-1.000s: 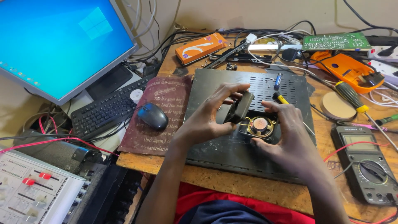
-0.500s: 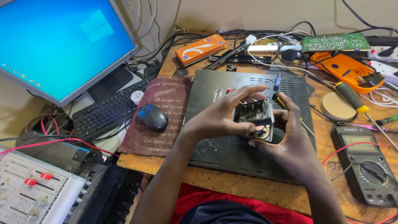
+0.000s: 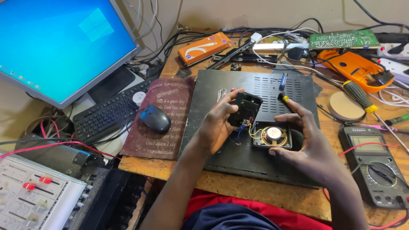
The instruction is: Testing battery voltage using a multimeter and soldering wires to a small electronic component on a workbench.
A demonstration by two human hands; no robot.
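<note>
Speaker unit split in two halves, one per hand

Speaker half with round cone and yellow wires, cradled in right hand, fingers curled around right and far edges. Black casing half gripped in left hand, thumb on far edge, fingers wrapped on left side, tilted up. Thin wires linking both halves. Both held just above black metal cover, vented, flat on wooden desk, centre of scene.

Counts: 2 hands, 2 speaker halves, 1 metal cover. 1 monitor far left, lit blue. 1 black keyboard under it. 1 black mouse on 1 maroon pad, left of cover. 1 orange box far, beyond pad. 1 green circuit board far right. 1 orange tool casing near board. 1 screwdriver with black-yellow handle, right of cover. 1 small blue-tipped driver lying on cover's vents. 1 round wooden disc beside screwdriver. 1 multimeter near right, red lead trailing. 1 mixer panel near left, red sliders. Cable tangle along far edge, count unclear.

Containers: none holding anything visible; casing half's inside facing away, contents can't tell.
</note>
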